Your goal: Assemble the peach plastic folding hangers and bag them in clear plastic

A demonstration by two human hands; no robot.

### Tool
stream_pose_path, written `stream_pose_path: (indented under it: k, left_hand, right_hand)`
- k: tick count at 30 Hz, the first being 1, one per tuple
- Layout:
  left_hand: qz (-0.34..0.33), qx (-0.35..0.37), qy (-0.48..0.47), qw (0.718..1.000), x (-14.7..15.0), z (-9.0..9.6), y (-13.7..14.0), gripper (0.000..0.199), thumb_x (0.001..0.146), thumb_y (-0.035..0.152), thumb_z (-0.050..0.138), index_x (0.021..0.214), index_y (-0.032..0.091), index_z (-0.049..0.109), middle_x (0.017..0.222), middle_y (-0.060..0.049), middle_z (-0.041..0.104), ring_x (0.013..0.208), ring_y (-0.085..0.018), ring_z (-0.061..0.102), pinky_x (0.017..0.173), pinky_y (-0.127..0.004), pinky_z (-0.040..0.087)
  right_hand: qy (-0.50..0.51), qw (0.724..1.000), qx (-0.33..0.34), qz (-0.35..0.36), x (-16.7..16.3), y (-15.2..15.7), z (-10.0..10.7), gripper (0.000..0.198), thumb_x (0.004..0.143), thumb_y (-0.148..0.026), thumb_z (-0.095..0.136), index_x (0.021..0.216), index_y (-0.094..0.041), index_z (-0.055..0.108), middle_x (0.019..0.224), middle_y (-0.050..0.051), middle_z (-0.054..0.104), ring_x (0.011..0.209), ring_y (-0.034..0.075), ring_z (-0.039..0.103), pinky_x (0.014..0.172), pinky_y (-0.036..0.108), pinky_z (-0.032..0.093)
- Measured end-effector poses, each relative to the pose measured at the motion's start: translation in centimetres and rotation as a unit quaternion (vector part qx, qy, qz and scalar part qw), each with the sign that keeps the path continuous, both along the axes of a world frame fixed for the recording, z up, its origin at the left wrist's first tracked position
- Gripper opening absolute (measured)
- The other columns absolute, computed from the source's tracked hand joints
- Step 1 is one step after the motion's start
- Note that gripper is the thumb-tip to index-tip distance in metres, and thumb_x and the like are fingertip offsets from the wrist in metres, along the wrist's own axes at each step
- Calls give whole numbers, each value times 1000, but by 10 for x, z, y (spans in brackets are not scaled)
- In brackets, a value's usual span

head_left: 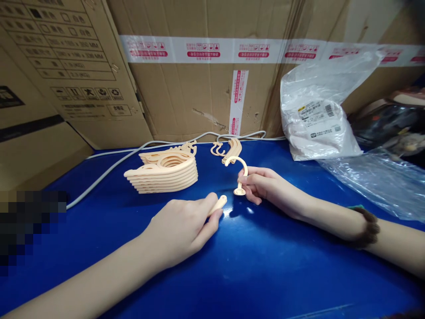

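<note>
My right hand (262, 181) pinches a cream plastic hanger hook (245, 166) by its stem. The hook's curve points up and to the left, and its round, flared base faces down. My left hand (189, 221) is closed on a cream plastic piece (219, 204). Only that piece's rounded end with a small hole shows; the rest is hidden in my fingers. The two pieces are apart, a short gap between them. Farther left lies a neat stack of cream plastic hanger bodies (166, 175). Behind my right hand are loose hooks (217, 149) and curved cream parts (233, 148).
A blue tabletop (212, 274) lies below. Cardboard boxes (186, 97) wall off the back and left. A white cable (109, 170) runs along the rear. On the right are a white plastic bag (318, 119) with a label and clear plastic film (381, 177).
</note>
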State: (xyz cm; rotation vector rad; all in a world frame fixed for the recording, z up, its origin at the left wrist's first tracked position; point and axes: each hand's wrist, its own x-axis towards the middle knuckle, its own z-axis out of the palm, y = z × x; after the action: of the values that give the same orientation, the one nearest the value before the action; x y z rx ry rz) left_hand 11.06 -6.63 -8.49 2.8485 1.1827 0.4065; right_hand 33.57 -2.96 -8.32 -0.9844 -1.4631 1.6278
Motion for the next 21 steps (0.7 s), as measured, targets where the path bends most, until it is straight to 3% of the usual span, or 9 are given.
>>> stream_pose_path:
  k: [7,17,21]
  left_hand:
    - [-17,66,26,997,2,-2,0,19,97,24,28,80,23,38,57,6,53,45,-15,50,45,-26,22]
    - [-36,55,21,998,2,2,-2,19,96,21,26,81,22,39,62,4,55,49,-14,52,47,-26,30]
    - [-37,59,24,997,1,-1,-1,26,102,26,21,93,21,45,72,1,59,62,-16,60,51,-26,36]
  right_hand:
    - [9,1000,2,27,1,0,2,13,82,-27,66,79,-15,62,74,0,65,59,7,55,57,20,43]
    - [14,1000,3,26,1,-2,1,19,79,-21,70,88,-19,53,72,-3,66,57,8,55,55,21,43]
    - [32,999,-14,33,2,-1,2,26,79,-21,71,98,-19,54,74,-2,67,58,8,56,56,21,43]
